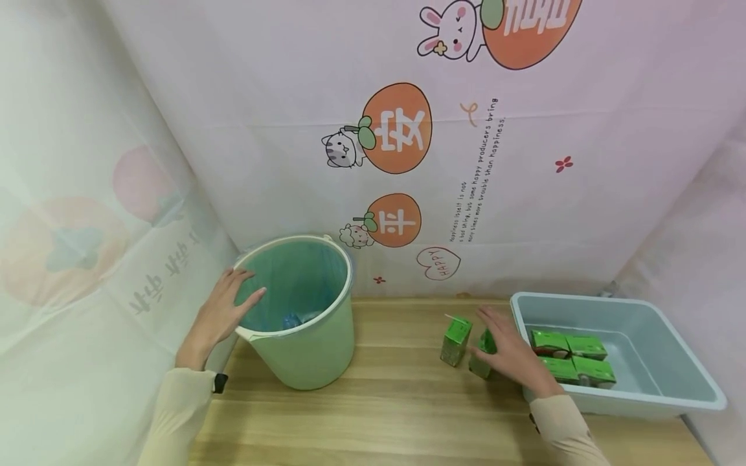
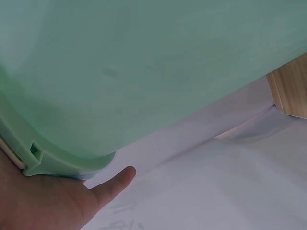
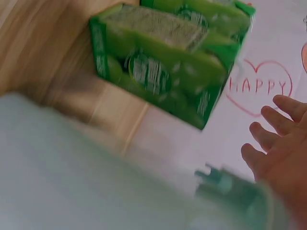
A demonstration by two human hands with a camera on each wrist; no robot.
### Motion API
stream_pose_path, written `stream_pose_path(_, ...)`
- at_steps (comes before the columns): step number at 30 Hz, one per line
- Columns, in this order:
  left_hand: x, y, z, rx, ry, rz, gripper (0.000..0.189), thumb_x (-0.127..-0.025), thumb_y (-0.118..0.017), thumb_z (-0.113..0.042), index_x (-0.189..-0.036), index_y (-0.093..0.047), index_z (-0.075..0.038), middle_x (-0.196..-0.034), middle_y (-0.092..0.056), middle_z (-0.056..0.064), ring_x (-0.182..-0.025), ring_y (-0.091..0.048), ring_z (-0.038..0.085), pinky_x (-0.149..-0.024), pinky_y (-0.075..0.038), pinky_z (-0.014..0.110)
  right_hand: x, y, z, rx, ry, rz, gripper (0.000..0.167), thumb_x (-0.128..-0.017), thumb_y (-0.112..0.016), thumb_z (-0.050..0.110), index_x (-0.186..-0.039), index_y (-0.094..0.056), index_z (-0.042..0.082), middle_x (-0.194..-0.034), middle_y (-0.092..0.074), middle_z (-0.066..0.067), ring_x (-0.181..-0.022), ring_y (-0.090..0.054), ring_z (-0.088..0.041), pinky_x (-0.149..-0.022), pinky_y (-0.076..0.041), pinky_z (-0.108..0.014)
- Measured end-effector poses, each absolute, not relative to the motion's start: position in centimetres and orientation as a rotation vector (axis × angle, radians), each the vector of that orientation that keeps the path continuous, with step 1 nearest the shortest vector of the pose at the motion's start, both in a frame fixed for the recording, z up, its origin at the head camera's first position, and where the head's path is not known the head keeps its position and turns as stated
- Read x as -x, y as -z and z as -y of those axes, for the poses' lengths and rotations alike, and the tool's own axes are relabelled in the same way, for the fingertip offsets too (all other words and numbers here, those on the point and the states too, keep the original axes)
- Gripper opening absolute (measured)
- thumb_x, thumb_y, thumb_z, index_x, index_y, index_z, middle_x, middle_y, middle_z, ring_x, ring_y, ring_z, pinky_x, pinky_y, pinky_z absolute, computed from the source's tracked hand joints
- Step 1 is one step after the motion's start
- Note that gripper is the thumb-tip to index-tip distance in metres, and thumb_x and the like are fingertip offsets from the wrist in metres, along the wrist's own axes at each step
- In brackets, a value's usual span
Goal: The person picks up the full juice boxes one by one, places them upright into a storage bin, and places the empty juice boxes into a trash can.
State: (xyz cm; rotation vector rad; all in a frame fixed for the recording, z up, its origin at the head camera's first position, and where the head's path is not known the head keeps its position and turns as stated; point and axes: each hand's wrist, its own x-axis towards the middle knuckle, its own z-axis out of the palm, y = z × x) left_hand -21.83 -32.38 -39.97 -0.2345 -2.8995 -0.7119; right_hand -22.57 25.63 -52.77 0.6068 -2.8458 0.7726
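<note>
My left hand (image 1: 218,317) is at the near-left rim of a pale green bucket (image 1: 303,362), fingers spread and loosely bent. In the left wrist view its thumb sticks out straight beside the bucket's rim (image 2: 62,165). My right hand (image 1: 513,353) hovers by two green juice boxes that stand upright on the table, one (image 1: 456,341) with a white straw on top, the other (image 1: 481,366) partly hidden behind the hand. In the right wrist view the fingers (image 3: 266,136) are extended, apart from the nearer juice box (image 3: 163,72), holding nothing.
A pale blue tub (image 1: 693,375) at the right holds several green juice boxes (image 1: 593,371) in its left part. Inside the bucket is a liner with a crumpled blue piece (image 1: 292,320) low down. A printed white cloth (image 1: 280,162) hangs behind the wooden table (image 1: 396,421).
</note>
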Motion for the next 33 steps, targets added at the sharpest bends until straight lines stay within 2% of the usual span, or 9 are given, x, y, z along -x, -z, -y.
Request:
stream_pose_path(9, 21.9, 39.9, 32.2, 0.232, 0.703, 2.892, 0.073, -0.11, -0.049, -0.053, -0.159, -0.04, -0.001, -0.169, -0.024, 0.028, -0.159, -0.009, 0.046, -0.117, -0.02, 0.077, 23.0, 53.3, -22.8, -0.595, -0.784, 2.843, 0.084, -0.093, -0.083, 0.031, -0.155, -0.042, -0.008, -0.158, -0.04, -0.036, -0.142, -0.04, -0.059, -0.105, -0.042, -0.075)
stream_pose_path(16, 21.9, 40.0, 32.2, 0.236, 0.701, 2.887, 0.072, -0.11, -0.049, -0.053, -0.159, -0.041, 0.0, -0.168, -0.026, 0.029, -0.159, -0.01, 0.048, -0.119, -0.018, 0.075, 23.6, 55.0, -22.2, -0.668, -0.756, 2.786, 0.081, -0.089, -0.086, 0.02, -0.151, -0.046, -0.012, -0.154, -0.043, -0.037, -0.139, -0.044, -0.059, -0.108, -0.039, -0.074)
stream_pose_path(22, 21.8, 40.2, 32.3, 0.228, 0.708, 2.889, 0.072, -0.11, -0.05, -0.052, -0.159, -0.041, -0.001, -0.169, -0.026, 0.029, -0.159, -0.009, 0.047, -0.119, -0.017, 0.075, 23.7, 55.6, -22.2, -0.677, -0.732, 2.752, 0.076, -0.085, -0.089, 0.011, -0.148, -0.051, -0.01, -0.15, -0.049, -0.034, -0.133, -0.049, -0.059, -0.102, -0.043, -0.077)
stream_pose_path(26, 21.9, 40.3, 32.3, 0.228, 0.716, 2.88, 0.071, -0.11, -0.05, -0.052, -0.159, -0.041, -0.001, -0.168, -0.027, 0.028, -0.159, -0.01, 0.047, -0.119, -0.018, 0.074, 23.9, 55.9, -22.4, -0.665, -0.707, 2.722, 0.075, -0.082, -0.089, 0.002, -0.147, -0.053, -0.007, -0.148, -0.053, -0.031, -0.131, -0.052, -0.057, -0.099, -0.047, -0.075)
stream_pose_path(33, 22.2, 40.2, 32.3, 0.226, 0.745, 2.876, 0.073, -0.11, -0.049, -0.053, -0.16, -0.04, -0.001, -0.169, -0.025, 0.028, -0.159, -0.009, 0.046, -0.12, -0.017, 0.073, 24.2, 56.1, -22.1, -0.706, -0.647, 2.67, 0.069, -0.081, -0.089, 0.0, -0.142, -0.057, -0.008, -0.141, -0.057, -0.031, -0.127, -0.055, -0.055, -0.098, -0.051, -0.069)
